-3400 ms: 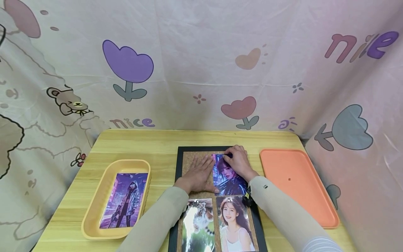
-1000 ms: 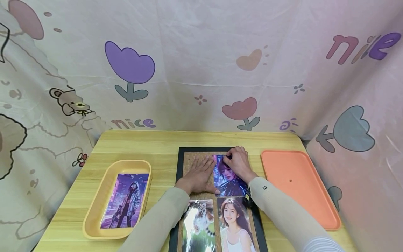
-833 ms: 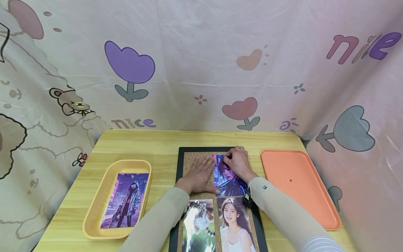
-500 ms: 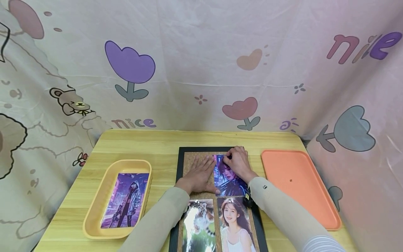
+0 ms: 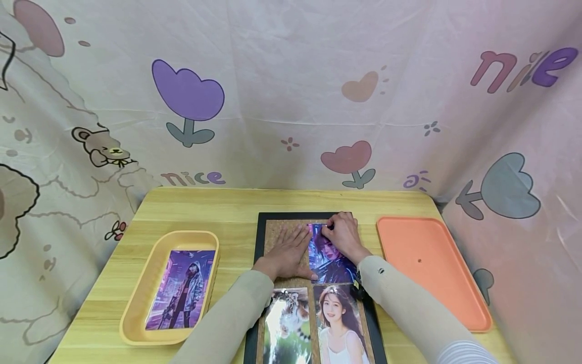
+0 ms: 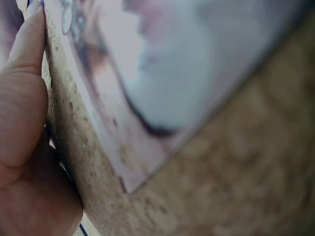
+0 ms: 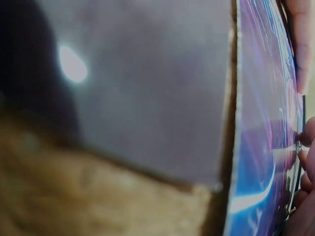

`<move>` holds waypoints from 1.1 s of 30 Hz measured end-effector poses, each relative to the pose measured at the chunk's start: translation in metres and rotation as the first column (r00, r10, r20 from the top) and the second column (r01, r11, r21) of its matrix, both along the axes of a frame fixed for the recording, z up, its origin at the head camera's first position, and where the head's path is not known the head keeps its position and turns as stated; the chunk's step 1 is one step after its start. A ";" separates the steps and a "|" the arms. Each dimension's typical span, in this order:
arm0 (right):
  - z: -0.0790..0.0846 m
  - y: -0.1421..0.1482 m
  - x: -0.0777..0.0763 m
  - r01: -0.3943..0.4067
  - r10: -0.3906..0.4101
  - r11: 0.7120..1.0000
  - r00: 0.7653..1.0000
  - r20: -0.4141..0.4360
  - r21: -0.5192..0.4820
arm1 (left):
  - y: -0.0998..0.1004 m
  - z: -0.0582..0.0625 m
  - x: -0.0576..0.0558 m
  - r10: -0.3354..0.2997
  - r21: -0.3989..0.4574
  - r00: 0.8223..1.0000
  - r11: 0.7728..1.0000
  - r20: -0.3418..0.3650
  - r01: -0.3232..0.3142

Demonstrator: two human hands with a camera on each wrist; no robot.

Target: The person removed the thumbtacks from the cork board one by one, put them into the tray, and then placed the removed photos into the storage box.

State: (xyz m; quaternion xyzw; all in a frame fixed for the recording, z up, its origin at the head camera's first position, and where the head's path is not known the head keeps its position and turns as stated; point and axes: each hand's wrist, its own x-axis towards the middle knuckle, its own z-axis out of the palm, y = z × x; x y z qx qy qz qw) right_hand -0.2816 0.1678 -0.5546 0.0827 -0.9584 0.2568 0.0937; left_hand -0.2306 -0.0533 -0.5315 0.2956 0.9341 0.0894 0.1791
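Note:
A black-framed corkboard (image 5: 275, 230) lies on the table. My left hand (image 5: 287, 253) rests flat on its cork, fingers spread, with fingertips and thumb at the left edge of a purple-blue photo (image 5: 334, 268). At that photo's top edge, my right hand (image 5: 346, 235) pinches with thumb and index finger what looks like a small pushpin, mostly hidden by the fingertips (image 7: 306, 132). Below are a tiger photo (image 5: 287, 328) and a portrait photo (image 5: 338, 328). The left wrist view shows a printed photo (image 6: 162, 83) close up, beside the left thumb (image 6: 22, 118).
To the left, a yellow tray (image 5: 132, 318) holds a purple photo of a hooded figure (image 5: 184, 290). An orange tray (image 5: 432, 273) lies to the right of the board. A patterned curtain (image 5: 273, 101) hangs behind the wooden table (image 5: 232, 202).
Both hands keep the same places on the board and photo. The whole head view has shifted only slightly since the oldest frame.

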 end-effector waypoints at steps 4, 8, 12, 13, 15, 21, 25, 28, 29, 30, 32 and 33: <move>-0.001 0.000 0.000 0.005 -0.005 1.000 1.000 0.006 0.002 | 0.000 0.000 0.000 0.001 0.000 1.000 1.000 0.004 -0.001; -0.002 0.001 0.000 0.013 -0.013 1.000 1.000 0.010 -0.004 | 0.000 -0.001 0.000 0.001 -0.002 1.000 1.000 0.005 -0.001; -0.002 0.002 0.000 0.014 -0.014 1.000 1.000 0.011 -0.014 | 0.000 -0.002 0.000 -0.002 -0.004 1.000 1.000 0.001 0.002; -0.002 0.002 0.000 0.013 -0.013 1.000 1.000 0.013 -0.014 | 0.000 -0.002 0.000 -0.002 -0.005 1.000 1.000 -0.001 0.002; -0.002 0.002 0.000 0.011 -0.010 1.000 1.000 0.012 -0.012 | -0.001 -0.002 0.000 -0.002 -0.005 1.000 1.000 -0.004 0.002; -0.002 0.002 0.000 0.008 -0.008 1.000 1.000 -0.010 0.006 | 0.000 -0.002 0.000 0.003 -0.005 1.000 1.000 -0.005 -0.003; -0.002 0.001 0.000 0.005 -0.005 1.000 1.000 -0.015 0.015 | 0.000 -0.003 0.000 0.005 -0.008 1.000 1.000 -0.006 -0.005; -0.002 0.001 0.000 0.004 -0.004 1.000 1.000 -0.017 0.014 | 0.000 -0.003 -0.001 0.004 -0.010 1.000 1.000 -0.007 -0.004; -0.002 0.001 0.000 0.004 -0.004 1.000 1.000 -0.018 0.014 | 0.000 -0.003 0.000 0.004 -0.009 1.000 1.000 -0.006 -0.004; -0.002 0.001 0.000 0.005 -0.005 1.000 1.000 -0.018 0.015 | 0.000 -0.003 -0.001 0.005 -0.008 1.000 1.000 -0.006 -0.005; -0.002 0.001 0.000 0.008 -0.008 1.000 1.000 -0.017 0.018 | -0.001 -0.003 0.000 0.006 -0.004 1.000 1.000 -0.002 -0.006; -0.002 0.001 0.000 0.010 -0.010 1.000 1.000 -0.017 0.020 | -0.001 -0.003 0.000 0.007 -0.001 1.000 1.000 0.000 -0.007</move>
